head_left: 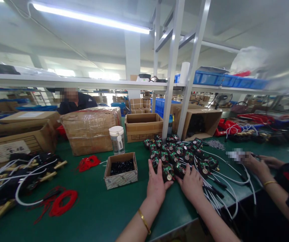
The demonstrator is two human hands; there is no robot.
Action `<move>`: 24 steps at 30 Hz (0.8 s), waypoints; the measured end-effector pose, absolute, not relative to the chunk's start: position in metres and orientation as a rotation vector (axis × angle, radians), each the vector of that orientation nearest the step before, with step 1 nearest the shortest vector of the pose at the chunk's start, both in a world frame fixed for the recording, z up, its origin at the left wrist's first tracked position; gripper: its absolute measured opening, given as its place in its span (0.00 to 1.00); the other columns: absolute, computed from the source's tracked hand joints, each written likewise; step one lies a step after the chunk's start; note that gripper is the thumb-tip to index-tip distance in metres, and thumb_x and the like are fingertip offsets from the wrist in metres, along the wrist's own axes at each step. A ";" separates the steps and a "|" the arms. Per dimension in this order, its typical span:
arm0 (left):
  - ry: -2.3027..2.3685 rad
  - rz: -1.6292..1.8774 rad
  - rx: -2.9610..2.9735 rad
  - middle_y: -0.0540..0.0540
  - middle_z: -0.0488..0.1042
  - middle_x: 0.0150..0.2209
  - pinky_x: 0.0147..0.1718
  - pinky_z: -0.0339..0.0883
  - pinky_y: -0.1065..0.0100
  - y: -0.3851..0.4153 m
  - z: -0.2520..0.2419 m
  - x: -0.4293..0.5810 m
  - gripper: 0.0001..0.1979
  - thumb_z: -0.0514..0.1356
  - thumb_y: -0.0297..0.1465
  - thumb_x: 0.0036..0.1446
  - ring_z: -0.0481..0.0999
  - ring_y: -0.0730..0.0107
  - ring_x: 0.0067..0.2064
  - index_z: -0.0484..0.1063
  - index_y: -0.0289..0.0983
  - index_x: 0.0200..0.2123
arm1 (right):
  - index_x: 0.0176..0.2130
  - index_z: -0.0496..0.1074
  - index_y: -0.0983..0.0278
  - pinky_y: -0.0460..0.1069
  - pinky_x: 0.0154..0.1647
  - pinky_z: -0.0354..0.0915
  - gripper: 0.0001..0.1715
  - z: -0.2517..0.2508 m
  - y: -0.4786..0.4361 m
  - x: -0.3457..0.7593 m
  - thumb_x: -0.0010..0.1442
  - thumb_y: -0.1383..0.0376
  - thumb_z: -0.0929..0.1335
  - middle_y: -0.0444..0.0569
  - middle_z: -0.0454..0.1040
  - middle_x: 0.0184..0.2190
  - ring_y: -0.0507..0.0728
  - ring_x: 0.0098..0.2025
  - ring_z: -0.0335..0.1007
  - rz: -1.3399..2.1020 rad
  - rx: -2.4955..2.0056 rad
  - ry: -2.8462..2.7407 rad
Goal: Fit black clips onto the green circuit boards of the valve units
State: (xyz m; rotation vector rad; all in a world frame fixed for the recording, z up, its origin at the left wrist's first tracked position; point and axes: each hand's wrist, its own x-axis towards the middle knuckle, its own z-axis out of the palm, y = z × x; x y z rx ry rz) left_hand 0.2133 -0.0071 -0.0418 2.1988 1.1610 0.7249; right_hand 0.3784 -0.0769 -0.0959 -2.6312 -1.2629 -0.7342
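My left hand (156, 181) lies at the front edge of a cluster of black housings with green circuit boards (175, 157). Its fingers are stretched apart, with the thumb beside the nearest circuit-board unit (169, 173). Just to the right, my right hand (191, 184) rests with spread fingers against a neighbouring unit (180, 169), which it partly hides. Neither hand is visibly closed round anything. White cables (231, 198) with black ends run from the units toward the table's front edge, partly under my right forearm.
A small box of black parts (121, 168) stands left of my hands, with a lidded cup (117, 141) behind. Red wire coils (63, 202) and cabled parts lie farther left. Cardboard boxes (91, 131) and a metal upright (172, 74) stand behind. A co-worker's hands (256, 164) work at right.
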 end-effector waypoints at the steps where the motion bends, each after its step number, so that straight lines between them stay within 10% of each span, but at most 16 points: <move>1: 1.167 0.733 2.197 0.28 0.26 0.77 0.69 0.56 0.52 -0.008 -0.042 0.216 0.53 0.73 0.32 0.52 0.48 0.35 0.75 0.49 0.38 0.74 | 0.69 0.57 0.79 0.63 0.53 0.65 0.42 -0.095 -0.076 0.380 0.71 0.52 0.68 0.77 0.57 0.64 0.76 0.57 0.63 -0.741 -2.631 -1.273; 24: 1.350 0.716 2.137 0.32 0.28 0.77 0.65 0.65 0.46 -0.026 -0.047 0.237 0.68 0.79 0.44 0.41 0.57 0.33 0.72 0.39 0.50 0.76 | 0.60 0.67 0.82 0.62 0.38 0.69 0.37 -0.091 -0.090 0.422 0.70 0.52 0.66 0.74 0.68 0.54 0.77 0.46 0.69 -0.961 -2.563 -1.553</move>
